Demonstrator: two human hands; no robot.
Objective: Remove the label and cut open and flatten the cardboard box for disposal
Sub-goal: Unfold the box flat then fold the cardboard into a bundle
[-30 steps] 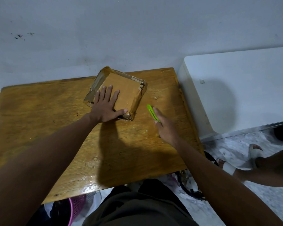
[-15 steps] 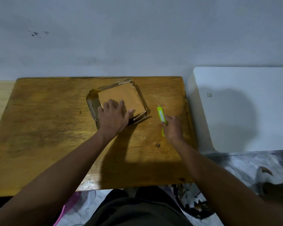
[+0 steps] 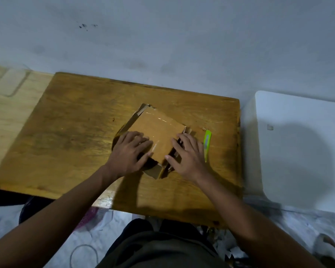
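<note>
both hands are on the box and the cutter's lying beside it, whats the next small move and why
Probably press down and outward with both palms. The left hand and right hand lie flat on the cardboard box, which looks largely collapsed but with its near corner still raised off the wooden table. The green cutter lies set down beside it, so cutting seems paused.

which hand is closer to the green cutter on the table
The right hand. It rests on the cardboard box's right edge, just beside the green cutter; the left hand presses the box's far side.
</note>
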